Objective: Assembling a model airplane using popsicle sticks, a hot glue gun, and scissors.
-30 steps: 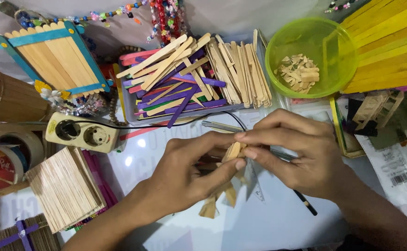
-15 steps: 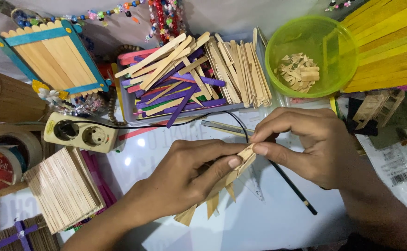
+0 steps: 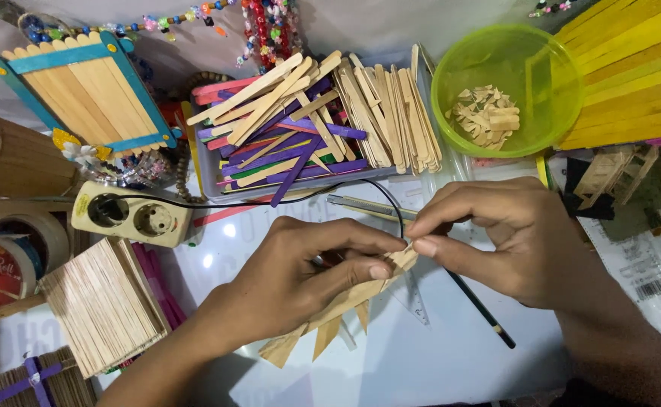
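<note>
My left hand (image 3: pixel 300 275) grips a small piece built from wooden craft sticks (image 3: pixel 330 316), a long stick with short pointed pieces hanging off it, tilted down to the left above the white table. My right hand (image 3: pixel 504 237) pinches the upper right end of the same piece with thumb and forefinger, right where my left thumb presses. A black pencil (image 3: pixel 481 309) lies under my right hand on the table.
A tray of plain and coloured craft sticks (image 3: pixel 308 124) sits behind the hands. A green bowl (image 3: pixel 507 87) holds cut stick bits. A blue-framed stick panel (image 3: pixel 81 90), a socket strip (image 3: pixel 130 215), a stick bundle (image 3: pixel 104 301), tape rolls (image 3: pixel 6 260) and yellow sticks (image 3: pixel 624 75) surround them.
The stick piece has swung from upright to slanting down to the left. Both hands have shifted slightly right, and the right fingers now pinch its upper end.
</note>
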